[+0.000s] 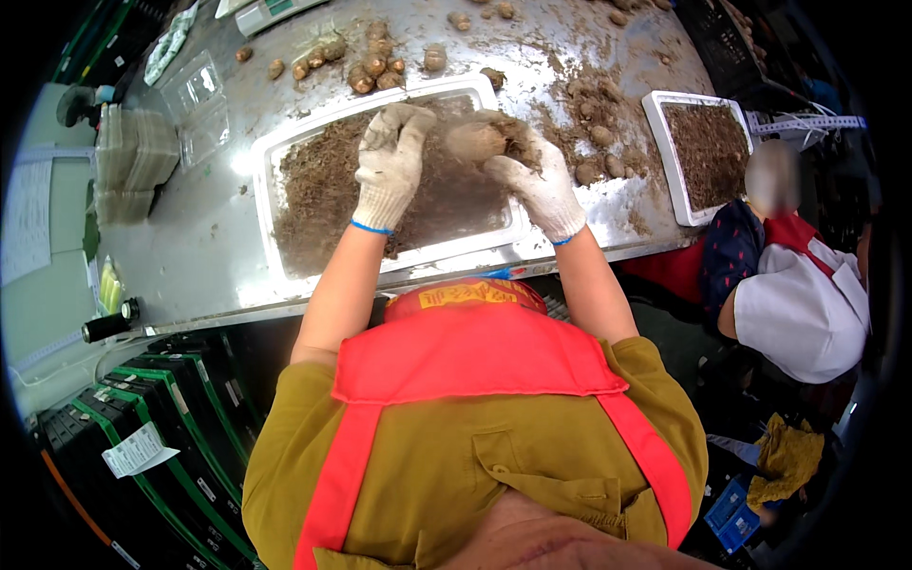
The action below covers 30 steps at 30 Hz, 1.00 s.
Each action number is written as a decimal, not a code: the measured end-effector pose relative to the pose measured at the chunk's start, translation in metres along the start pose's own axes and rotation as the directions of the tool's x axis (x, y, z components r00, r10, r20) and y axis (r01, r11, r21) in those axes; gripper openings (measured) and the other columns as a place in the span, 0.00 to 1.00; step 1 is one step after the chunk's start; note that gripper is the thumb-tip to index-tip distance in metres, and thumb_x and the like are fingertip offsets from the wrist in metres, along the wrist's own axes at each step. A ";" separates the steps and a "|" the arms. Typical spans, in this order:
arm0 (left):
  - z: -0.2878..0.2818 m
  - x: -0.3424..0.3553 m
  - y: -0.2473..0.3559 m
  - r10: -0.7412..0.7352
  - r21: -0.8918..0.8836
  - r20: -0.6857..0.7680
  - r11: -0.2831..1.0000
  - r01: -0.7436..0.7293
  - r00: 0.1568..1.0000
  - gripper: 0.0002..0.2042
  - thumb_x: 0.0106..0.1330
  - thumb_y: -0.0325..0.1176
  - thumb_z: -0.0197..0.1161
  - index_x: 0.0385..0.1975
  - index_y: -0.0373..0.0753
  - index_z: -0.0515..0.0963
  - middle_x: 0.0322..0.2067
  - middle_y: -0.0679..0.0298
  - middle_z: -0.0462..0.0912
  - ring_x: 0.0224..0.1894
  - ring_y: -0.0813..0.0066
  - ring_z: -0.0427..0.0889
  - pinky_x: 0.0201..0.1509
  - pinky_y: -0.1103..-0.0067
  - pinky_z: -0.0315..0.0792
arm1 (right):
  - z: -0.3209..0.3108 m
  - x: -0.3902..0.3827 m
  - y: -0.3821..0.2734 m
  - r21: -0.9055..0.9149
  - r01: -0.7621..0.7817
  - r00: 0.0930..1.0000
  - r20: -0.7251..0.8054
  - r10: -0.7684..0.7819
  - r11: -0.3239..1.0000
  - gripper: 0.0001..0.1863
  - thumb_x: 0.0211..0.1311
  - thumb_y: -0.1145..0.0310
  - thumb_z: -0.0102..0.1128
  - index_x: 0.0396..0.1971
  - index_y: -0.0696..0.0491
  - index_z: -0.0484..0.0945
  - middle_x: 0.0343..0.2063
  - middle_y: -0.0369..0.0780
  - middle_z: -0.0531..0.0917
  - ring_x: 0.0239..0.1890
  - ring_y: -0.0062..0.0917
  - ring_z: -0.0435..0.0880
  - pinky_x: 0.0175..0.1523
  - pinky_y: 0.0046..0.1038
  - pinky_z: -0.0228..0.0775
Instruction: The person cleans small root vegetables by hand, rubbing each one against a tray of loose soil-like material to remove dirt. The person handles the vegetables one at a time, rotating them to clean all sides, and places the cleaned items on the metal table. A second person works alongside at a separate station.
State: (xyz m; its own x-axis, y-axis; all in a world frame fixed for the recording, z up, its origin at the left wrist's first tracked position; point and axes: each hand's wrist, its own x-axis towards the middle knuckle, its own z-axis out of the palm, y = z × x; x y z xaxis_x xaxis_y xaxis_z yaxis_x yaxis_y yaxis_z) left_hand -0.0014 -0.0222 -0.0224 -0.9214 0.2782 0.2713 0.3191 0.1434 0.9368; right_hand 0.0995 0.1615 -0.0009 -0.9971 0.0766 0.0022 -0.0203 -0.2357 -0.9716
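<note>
My left hand (388, 160), in a soiled cream knit glove, is raised over the left-middle of a white tray (267, 209) of brown soil (309, 199); its fingers are curled, and I cannot make out whether they hold anything. My right hand (541, 185), gloved the same way, grips a brown, dirt-covered tuber (475, 141) over the right part of the tray, a little apart from my left hand. The tuber is slightly blurred.
Tubers (375, 65) and dirt lie on the steel table (190, 247). Clear plastic boxes (133, 157) stand left, black-and-green crates (161, 427) lower left. A second soil tray (703, 157) is right, beside a co-worker (788, 304) in a white apron.
</note>
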 end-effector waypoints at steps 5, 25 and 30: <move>0.003 -0.001 -0.010 -0.195 -0.203 0.119 0.955 0.216 0.974 0.12 0.72 0.40 0.59 0.40 0.37 0.80 0.28 0.67 0.78 0.29 0.80 0.76 0.36 0.81 0.75 | -0.012 0.010 -0.006 0.034 0.046 0.999 0.009 -0.046 0.998 0.29 0.59 0.77 0.63 0.62 0.61 0.69 0.55 0.41 0.78 0.55 0.24 0.78 0.61 0.26 0.71; 0.013 0.021 0.017 -0.398 -0.304 0.447 0.774 0.555 0.801 0.21 0.61 0.33 0.60 0.53 0.33 0.72 0.33 0.62 0.80 0.28 0.79 0.76 0.27 0.81 0.72 | -0.022 0.045 0.011 -0.451 0.229 0.973 0.094 -0.209 0.863 0.27 0.56 0.78 0.68 0.58 0.60 0.73 0.54 0.41 0.79 0.55 0.25 0.78 0.61 0.28 0.71; 0.013 0.031 0.028 -0.457 -0.116 0.502 0.806 0.581 0.734 0.19 0.60 0.32 0.58 0.51 0.33 0.73 0.33 0.63 0.80 0.30 0.79 0.77 0.27 0.82 0.73 | -0.019 0.045 0.010 -0.490 0.256 0.967 0.135 -0.218 0.833 0.27 0.56 0.80 0.66 0.58 0.60 0.73 0.54 0.41 0.78 0.55 0.25 0.78 0.61 0.27 0.71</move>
State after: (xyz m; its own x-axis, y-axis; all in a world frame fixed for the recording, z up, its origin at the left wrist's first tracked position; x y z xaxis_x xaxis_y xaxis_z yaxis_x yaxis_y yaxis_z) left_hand -0.0186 0.0024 0.0092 -0.7114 0.6150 -0.3400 -0.3040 0.1669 0.9380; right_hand 0.0560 0.1807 -0.0151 -0.9692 -0.0049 0.2462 -0.2364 0.2976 -0.9249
